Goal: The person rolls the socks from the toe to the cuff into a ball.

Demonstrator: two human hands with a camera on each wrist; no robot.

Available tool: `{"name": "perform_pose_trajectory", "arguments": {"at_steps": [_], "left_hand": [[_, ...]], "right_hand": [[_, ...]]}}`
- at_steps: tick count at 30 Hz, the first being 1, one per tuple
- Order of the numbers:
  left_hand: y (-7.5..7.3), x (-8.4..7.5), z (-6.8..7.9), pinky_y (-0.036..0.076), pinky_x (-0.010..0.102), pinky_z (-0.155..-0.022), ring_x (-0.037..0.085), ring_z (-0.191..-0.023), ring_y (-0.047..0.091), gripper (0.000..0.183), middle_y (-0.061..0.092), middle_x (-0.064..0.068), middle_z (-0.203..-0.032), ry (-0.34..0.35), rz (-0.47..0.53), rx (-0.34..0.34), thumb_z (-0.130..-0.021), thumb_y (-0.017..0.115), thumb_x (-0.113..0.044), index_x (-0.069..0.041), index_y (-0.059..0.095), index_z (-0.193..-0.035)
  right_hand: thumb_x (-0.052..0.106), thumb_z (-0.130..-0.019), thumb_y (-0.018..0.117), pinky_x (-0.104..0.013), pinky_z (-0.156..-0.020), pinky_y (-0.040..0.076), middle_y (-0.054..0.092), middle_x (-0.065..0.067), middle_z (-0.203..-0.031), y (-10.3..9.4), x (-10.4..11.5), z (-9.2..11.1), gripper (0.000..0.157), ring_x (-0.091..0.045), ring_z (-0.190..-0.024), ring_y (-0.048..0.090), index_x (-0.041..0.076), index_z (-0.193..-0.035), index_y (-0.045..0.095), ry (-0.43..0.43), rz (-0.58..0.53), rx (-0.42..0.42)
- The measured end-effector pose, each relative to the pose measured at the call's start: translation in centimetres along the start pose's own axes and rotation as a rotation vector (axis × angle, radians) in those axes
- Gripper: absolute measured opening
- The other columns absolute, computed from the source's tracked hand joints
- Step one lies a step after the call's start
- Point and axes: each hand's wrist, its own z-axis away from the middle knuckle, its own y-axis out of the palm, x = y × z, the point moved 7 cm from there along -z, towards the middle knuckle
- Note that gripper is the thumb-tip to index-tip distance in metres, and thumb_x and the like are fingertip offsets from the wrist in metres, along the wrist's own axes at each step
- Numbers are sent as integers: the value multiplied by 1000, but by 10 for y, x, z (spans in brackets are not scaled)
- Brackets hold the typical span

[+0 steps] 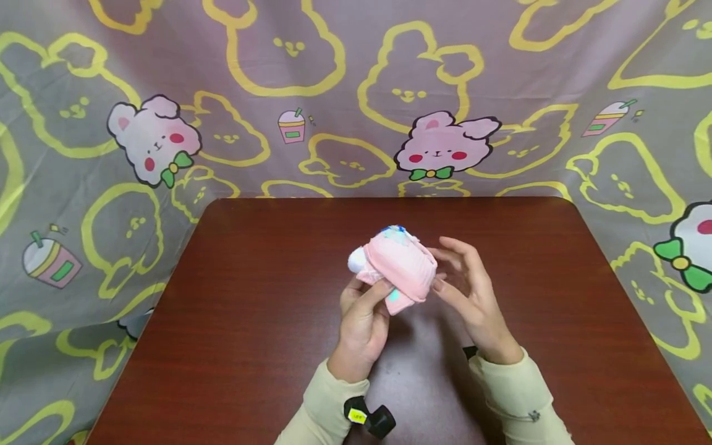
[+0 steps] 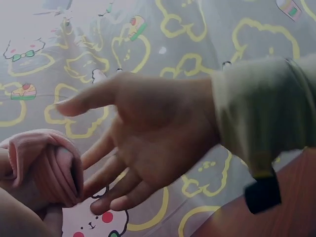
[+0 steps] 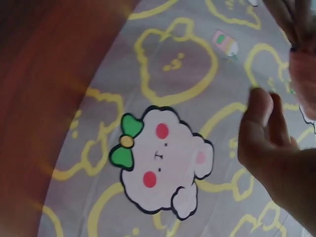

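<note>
A folded bundle of pink ribbed fabric, with a white rounded end and blue and mint print, is held up above the table. My left hand grips it from below, its thumb lying across the lower front. Beside the bundle's right edge is my right hand, fingers spread and loosely bent. In the left wrist view the right hand shows its palm, fingertips near the bundle; whether they touch it I cannot tell. The right wrist view catches the right hand and part of the pink fabric.
A dark reddish-brown table lies under both hands. Grey cloth printed with yellow outlines and bunny faces hangs along the back and sides. Black devices are strapped at the wrists over pale sleeves.
</note>
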Motion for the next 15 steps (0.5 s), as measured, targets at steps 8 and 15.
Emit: {"name": "perform_pose_trajectory", "arguments": {"at_steps": [8, 15], "left_hand": [[1, -1, 4, 55, 27, -78, 19, -91, 61, 49, 65, 12, -104, -6, -190, 90, -70, 64, 20, 7, 64, -117], [4, -7, 3, 55, 27, -79, 19, -92, 64, 44, 68, 10, -104, -36, -311, 216, -72, 69, 16, -1, 69, -113]], "right_hand": [[-11, -83, 69, -29, -75, 56, 63, -19, -122, 5, -2, -11, 88, -24, -97, 62, 11, -156, 25, 137, 88, 127], [-10, -81, 72, -31, -74, 57, 64, -15, -118, 2, -7, -9, 92, -23, -95, 64, 15, -156, 25, 211, 68, 112]]}}
